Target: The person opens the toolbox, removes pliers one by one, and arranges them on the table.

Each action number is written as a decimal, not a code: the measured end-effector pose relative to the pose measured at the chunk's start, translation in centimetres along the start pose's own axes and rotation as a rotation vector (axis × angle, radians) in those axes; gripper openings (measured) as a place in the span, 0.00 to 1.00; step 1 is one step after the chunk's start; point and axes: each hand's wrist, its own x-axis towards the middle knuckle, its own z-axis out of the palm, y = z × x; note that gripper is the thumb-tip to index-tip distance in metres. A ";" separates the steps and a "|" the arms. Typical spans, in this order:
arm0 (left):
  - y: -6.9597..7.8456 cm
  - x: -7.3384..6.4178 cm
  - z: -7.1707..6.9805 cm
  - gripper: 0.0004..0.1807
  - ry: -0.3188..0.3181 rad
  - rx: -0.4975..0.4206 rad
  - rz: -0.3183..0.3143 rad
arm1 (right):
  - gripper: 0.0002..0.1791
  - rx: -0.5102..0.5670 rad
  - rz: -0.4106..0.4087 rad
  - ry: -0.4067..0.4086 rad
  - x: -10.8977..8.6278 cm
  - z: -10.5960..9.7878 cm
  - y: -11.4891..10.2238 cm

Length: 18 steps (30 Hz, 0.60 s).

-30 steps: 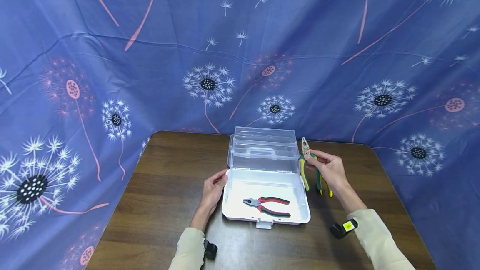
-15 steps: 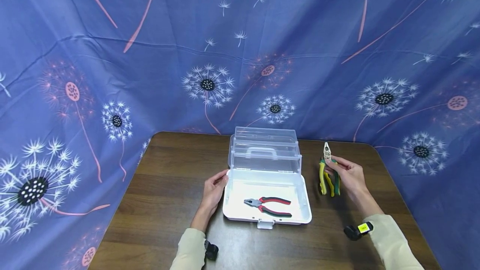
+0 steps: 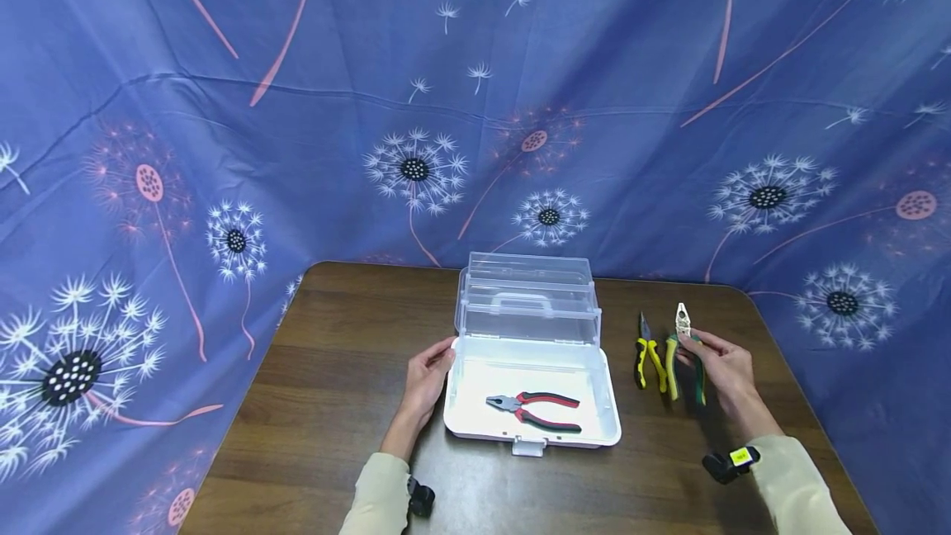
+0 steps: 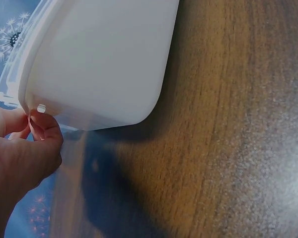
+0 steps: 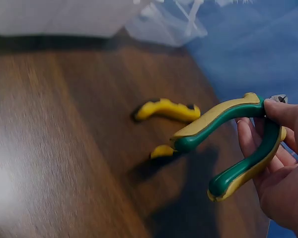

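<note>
My right hand [image 3: 728, 366] pinches combination pliers with green and yellow handles [image 5: 218, 116] near the joint. Their silver jaws point away from me and the handles spread toward me. Just left of them, long-nose pliers with yellow and black handles [image 3: 641, 360] lie on the table, partly covered by the green handles in the right wrist view. With thumb and fingers, my left hand [image 3: 425, 382] pinches the left rim of a white toolbox [image 4: 104, 59]. Inside the box rest combination pliers with red and black handles [image 3: 513, 404], handles spread.
The toolbox's clear tiered lid [image 3: 529, 271] stands raised at the back. A white latch [image 3: 528, 447] hangs at the box's front. Brown wooden table [image 3: 319, 428] surrounds it. A blue dandelion-print cloth [image 3: 334, 188] hangs behind and at both sides.
My right hand has carried the green-handled pliers rightward and toward me, away from the toolbox. The yellow and black pliers now show lying to their left. My left hand stays on the rim.
</note>
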 end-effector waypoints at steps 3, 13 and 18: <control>0.1 0.0 0.0 0.18 0.003 0.003 -0.002 | 0.08 -0.023 0.014 0.022 0.4 -0.7 0.7; -0.2 0.0 0.1 0.18 -0.002 0.019 -0.022 | 0.15 -0.218 0.069 0.080 1.5 -1.6 2.5; -0.1 0.2 0.1 0.18 0.007 0.026 -0.025 | 0.32 -0.447 0.064 0.059 2.1 -1.9 3.0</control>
